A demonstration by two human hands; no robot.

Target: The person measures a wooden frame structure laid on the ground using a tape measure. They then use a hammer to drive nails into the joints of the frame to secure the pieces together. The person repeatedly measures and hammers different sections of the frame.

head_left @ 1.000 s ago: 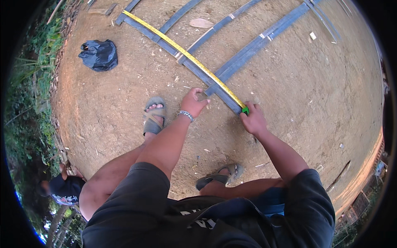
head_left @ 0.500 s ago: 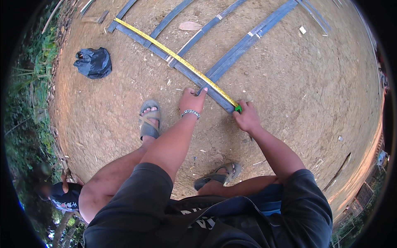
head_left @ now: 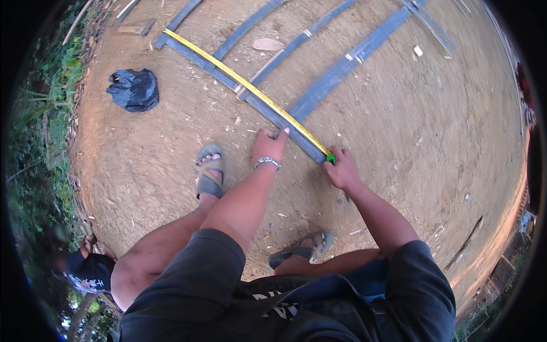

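Note:
My right hand (head_left: 343,170) is closed round the green case of a tape measure (head_left: 331,158) at the near end of a dark grey-blue slat (head_left: 196,57). From it the yellow tape blade (head_left: 262,100) stretches along the slat to its far left end. My left hand (head_left: 270,145), with a chain bracelet on the wrist, is beside the slat. Its thumb reaches to the slat's edge by the tape and its other fingers are curled; something dark shows between thumb and fingers, too small to name.
Several dark slats, among them a wide one (head_left: 327,85), run away from the long slat over bare earth. A black plastic bag (head_left: 134,90) lies to the left. My sandalled feet stand nearby. At the lower left is another person (head_left: 91,271), near green plants (head_left: 45,125).
The view has shifted slightly, so the slats and bag appear a little lower and further right. My right hand keeps its grip on the tape measure; my left hand stays beside the slat.

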